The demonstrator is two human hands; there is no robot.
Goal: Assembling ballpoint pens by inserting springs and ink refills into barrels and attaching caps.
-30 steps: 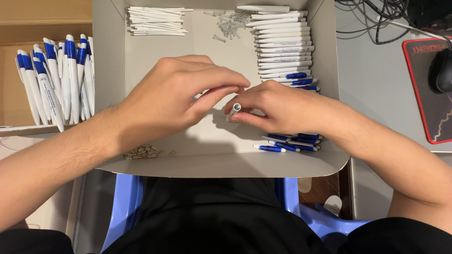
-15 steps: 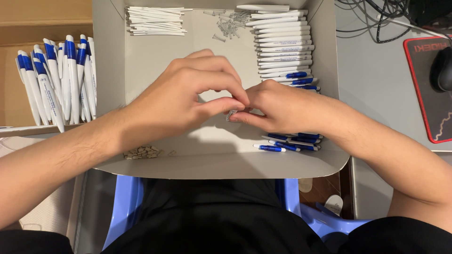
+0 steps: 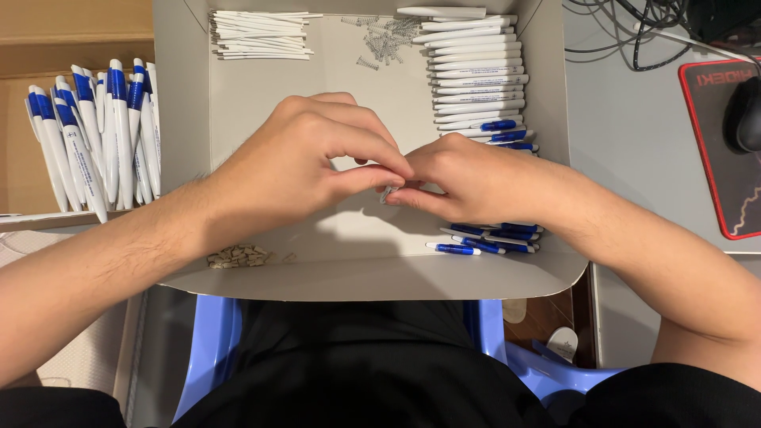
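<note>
My left hand (image 3: 305, 162) and my right hand (image 3: 476, 178) meet fingertip to fingertip over the middle of a grey cardboard tray (image 3: 372, 273). Between the fingertips a small metal spring (image 3: 388, 192) shows, pinched by my left thumb and forefinger against a pen part mostly hidden in my right hand. White pen barrels (image 3: 472, 75) lie stacked at the tray's right, with blue pen pieces (image 3: 487, 238) below my right hand. Thin white refills (image 3: 258, 36) lie at the top left, and loose springs (image 3: 384, 40) are scattered at the top middle.
Finished white and blue pens (image 3: 95, 135) fill a brown box to the left. Small tan parts (image 3: 238, 255) sit in the tray's lower left corner. At the right lie a black mouse (image 3: 745, 115) on a red-edged pad and cables (image 3: 626, 28). A blue plastic stool (image 3: 214, 349) is below.
My two hands have closed in on each other. The small round part seen between the fingers a second ago is now covered, and a spring shows at the fingertips.
</note>
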